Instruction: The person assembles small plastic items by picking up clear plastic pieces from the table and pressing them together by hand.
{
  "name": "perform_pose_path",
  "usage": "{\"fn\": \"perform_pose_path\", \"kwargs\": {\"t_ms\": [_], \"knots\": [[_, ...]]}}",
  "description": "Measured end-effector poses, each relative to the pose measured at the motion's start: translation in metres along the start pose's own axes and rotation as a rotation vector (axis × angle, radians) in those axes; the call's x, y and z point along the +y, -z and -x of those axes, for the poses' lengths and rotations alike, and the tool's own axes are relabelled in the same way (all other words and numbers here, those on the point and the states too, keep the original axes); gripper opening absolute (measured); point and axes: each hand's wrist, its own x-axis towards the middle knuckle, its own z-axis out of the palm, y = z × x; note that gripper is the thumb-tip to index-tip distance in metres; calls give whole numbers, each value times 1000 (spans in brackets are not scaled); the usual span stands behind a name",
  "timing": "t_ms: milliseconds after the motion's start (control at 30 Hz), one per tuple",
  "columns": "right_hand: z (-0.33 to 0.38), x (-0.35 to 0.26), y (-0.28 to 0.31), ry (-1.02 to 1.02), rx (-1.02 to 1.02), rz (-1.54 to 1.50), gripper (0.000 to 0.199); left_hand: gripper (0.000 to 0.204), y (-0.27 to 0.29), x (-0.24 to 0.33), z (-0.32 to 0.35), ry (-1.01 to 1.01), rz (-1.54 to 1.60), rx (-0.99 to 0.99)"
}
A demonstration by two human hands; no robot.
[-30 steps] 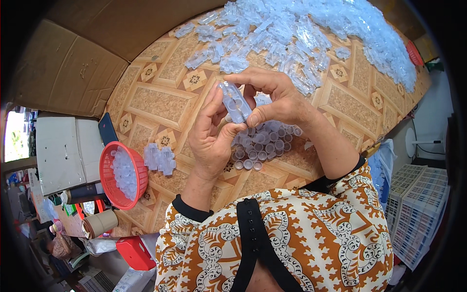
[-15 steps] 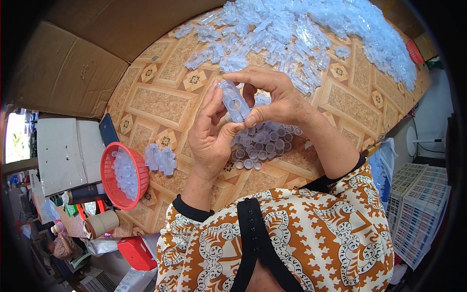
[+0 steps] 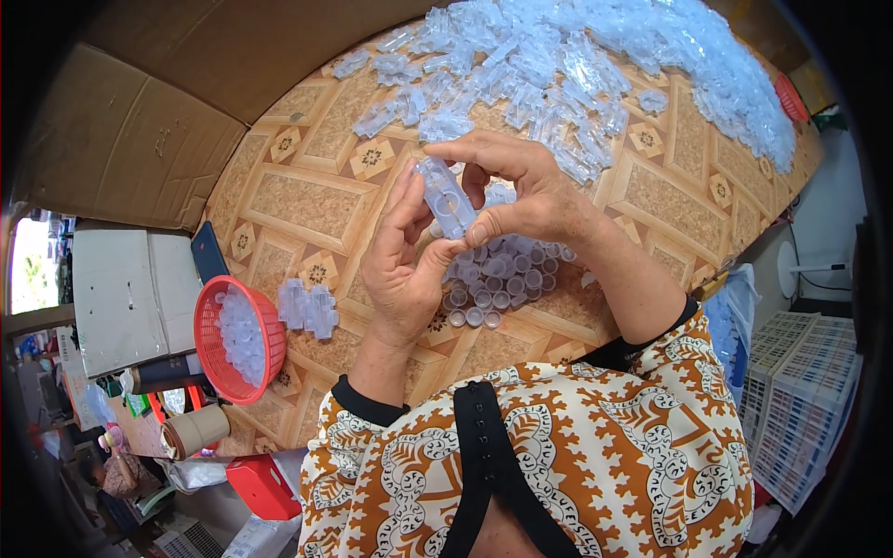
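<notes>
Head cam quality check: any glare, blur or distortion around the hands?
Head view: strong fisheye bend, black vignette at the rim; centre sharp, both hands and the clear plastic piece crisp; even daylight, soft shadows; mild sheen on the far pile of clear pieces; window at left blown out.

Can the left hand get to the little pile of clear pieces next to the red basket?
Probably yes. The small pile lies uncovered on the floor just left of the left hand, but that hand is holding a clear piece with the right hand.
</notes>
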Motion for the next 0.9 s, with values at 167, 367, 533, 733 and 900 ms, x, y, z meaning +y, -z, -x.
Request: {"fn": "perform_pose_path", "kwargs": {"t_ms": [167,367,533,733,900], "knots": [[-2,-1,1,5,-10,-8,86,64,0,1,1,-27,-49,25],[1,4,-1,-2,-9,16,86,61,5,-9,1,-9,7,-28],[1,2,-1,-6,-7,-1,85,61,4,-4,0,0,-13,-34],[-1,-1,0,-35,-28,-19,82,61,5,-8,1,-4,18,-22],[1,1,1,-62,-37,-21,80,60,4,-8,2,9,23,-23]]}}
